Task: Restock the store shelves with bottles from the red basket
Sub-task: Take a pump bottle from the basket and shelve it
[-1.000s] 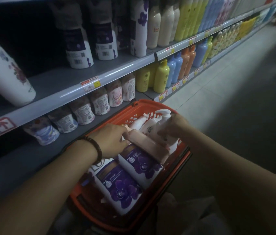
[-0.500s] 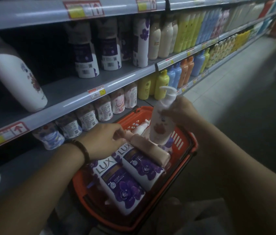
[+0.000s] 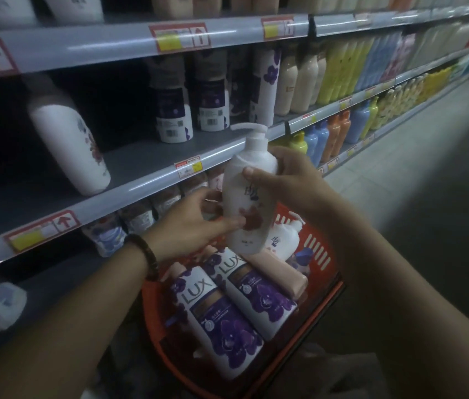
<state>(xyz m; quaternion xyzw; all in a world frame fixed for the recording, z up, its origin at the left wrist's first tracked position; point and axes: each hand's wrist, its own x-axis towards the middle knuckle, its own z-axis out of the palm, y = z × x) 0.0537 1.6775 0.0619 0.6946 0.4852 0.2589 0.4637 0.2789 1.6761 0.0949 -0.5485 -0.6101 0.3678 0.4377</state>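
The near rim of the red basket point(image 3: 322, 256) is cut off by the lower frame edge and lost in shadow. Inside the basket, the nearer LUX bottle point(image 3: 219, 323) is laid label up beside the farther LUX bottle point(image 3: 260, 300), and a pink bottle point(image 3: 283, 273) is laid across just beyond them, with one end covered. At the basket's far end a second pump bottle point(image 3: 285, 239) is seen lying, half hidden behind the held one. Directly above the basket, the white pump bottle point(image 3: 246, 197) is held upright. Its shoulder is gripped by the right hand point(image 3: 288, 177), thumb in front and fingers wrapped behind. Its lower body is pinched by the left hand point(image 3: 190, 226), thumb pressed on the red flower print, the fingertips partly hidden. Beyond the basket, a bare stretch of the middle shelf point(image 3: 141, 156) is seen, and a large flowered bottle point(image 3: 72, 145) is stood up-left of the basket; the label print cannot be made out. Compared with half a second ago, the pump bottle has been raised further above the basket, and the left hand has been lifted off the pink bottle to join the right.
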